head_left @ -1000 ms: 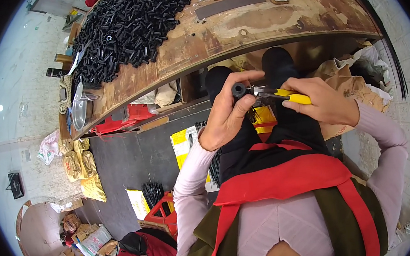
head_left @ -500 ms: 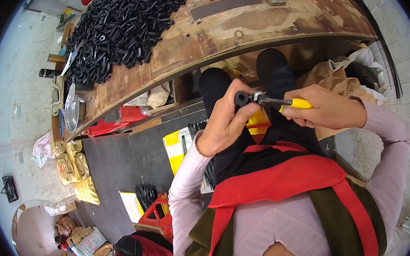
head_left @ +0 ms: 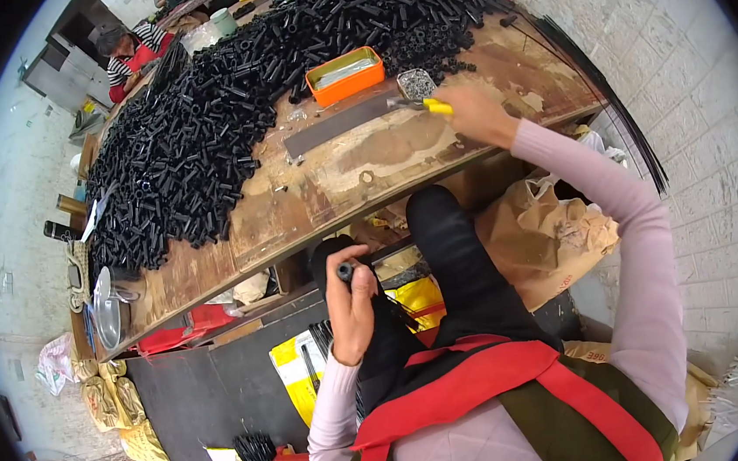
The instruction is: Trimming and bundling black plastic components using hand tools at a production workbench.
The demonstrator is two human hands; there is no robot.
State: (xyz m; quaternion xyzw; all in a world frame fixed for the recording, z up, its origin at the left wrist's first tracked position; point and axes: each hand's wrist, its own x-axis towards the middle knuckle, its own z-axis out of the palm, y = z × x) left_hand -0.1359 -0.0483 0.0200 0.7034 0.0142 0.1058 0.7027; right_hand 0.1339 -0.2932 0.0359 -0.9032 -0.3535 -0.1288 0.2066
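My left hand is closed around a short black tube, its round open end pointing up, above my lap. Out over the bench, my right hand grips pliers with yellow handles. The pliers' jaws point left, over the end of a flat grey strip. Just beyond them stands a small clear box of tiny metallic pieces, too small to name. My fingers hide part of the handles.
A large heap of black tubes covers the left and back of the wooden bench. An orange tray holds thin pale pieces. Long black rods lean at the right edge. Another person sits at the far left.
My right hand has moved the pliers from beside the left hand out to the bench by the clear box. My left hand stays over my lap with the tube. The view has shifted farther up the bench.
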